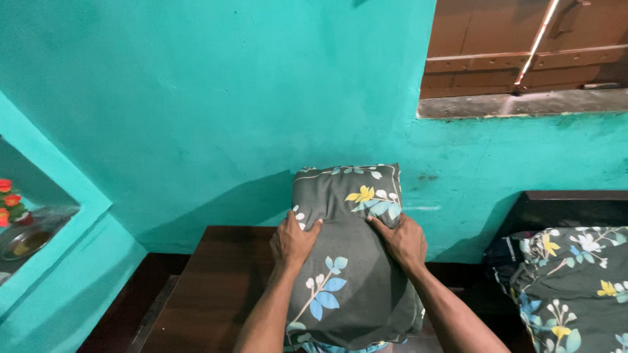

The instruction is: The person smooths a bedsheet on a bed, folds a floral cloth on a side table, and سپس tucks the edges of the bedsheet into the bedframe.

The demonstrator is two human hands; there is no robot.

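A grey pillow (350, 274) with blue, yellow and white leaf and flower print stands upright against the turquoise wall (261, 98), its lower part resting on a dark wooden surface (209, 287). My left hand (292, 240) grips its left side about halfway up. My right hand (402, 240) presses into its right side at the same height. Both hands pinch the pillow inward, so the top bulges above them.
A second cushion or bedding in the same print (575, 281) lies at the right by a dark headboard (575, 206). A closed wooden shutter (523, 46) sits over a grey sill at upper right. At the left, a wall niche holds a metal bowl (23, 238) and red flowers (10, 199).
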